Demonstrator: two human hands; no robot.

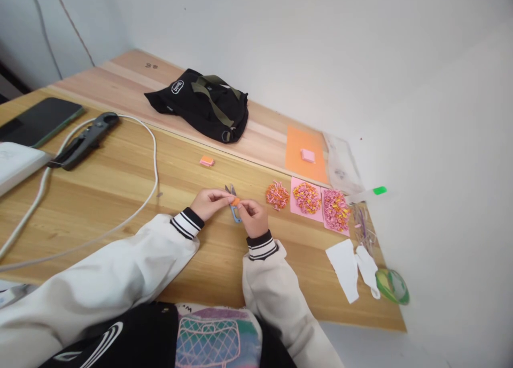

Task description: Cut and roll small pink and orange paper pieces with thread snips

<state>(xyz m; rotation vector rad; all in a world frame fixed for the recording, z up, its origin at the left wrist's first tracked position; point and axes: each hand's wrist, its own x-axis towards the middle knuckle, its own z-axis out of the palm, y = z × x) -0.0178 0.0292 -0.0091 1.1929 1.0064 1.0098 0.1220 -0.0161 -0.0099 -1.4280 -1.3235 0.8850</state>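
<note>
Three piles (308,197) of cut bits done | left hand (208,202) and right hand (254,217) pinch orange piece (235,201) over scissors (234,208) | orange sheet (305,154) on worktop (120,186) uncut.

I am seeing only one mark that looks like writing: a white oval logo with lettering on the black bag (200,103) lying on the desk (120,181), but the letters are showing too small and tilted for me to read. Nothing else is showing legible text or numbers.
</note>
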